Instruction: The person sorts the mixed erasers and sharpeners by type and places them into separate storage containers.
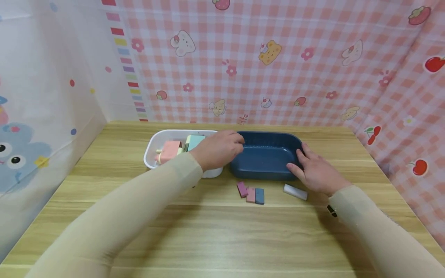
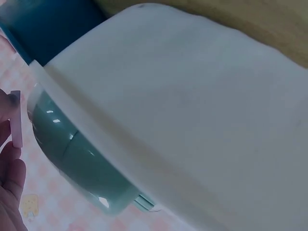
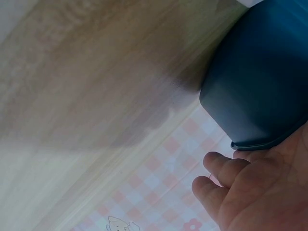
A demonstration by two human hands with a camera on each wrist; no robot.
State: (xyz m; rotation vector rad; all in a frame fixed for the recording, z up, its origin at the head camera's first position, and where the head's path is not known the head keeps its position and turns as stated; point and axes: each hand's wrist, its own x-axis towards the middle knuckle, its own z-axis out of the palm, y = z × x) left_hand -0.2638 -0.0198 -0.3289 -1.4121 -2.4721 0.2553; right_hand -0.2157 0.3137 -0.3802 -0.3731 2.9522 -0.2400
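Observation:
My left hand (image 1: 222, 148) is above the right end of a white tub (image 1: 149, 160). Between its thumb and fingers it pinches a thin, pale pink-lilac block (image 2: 16, 120). Inside the tub are a pink toy-like piece (image 1: 170, 150) and a mint-green piece with cream edges (image 1: 195, 142); the glossy green (image 2: 77, 154) shows past the tub's rim in the left wrist view. My right hand (image 1: 320, 172) rests with spread fingers on the right end of a dark blue tub (image 1: 267, 175), thumb over its front rim.
In front of the blue tub lie small magenta (image 1: 242, 189), pink (image 1: 250, 195) and blue-grey (image 1: 259, 196) blocks, close together. A white block (image 1: 295, 192) lies below the right hand. Patterned cloth (image 1: 243, 77) hangs behind the wooden table (image 1: 222, 239).

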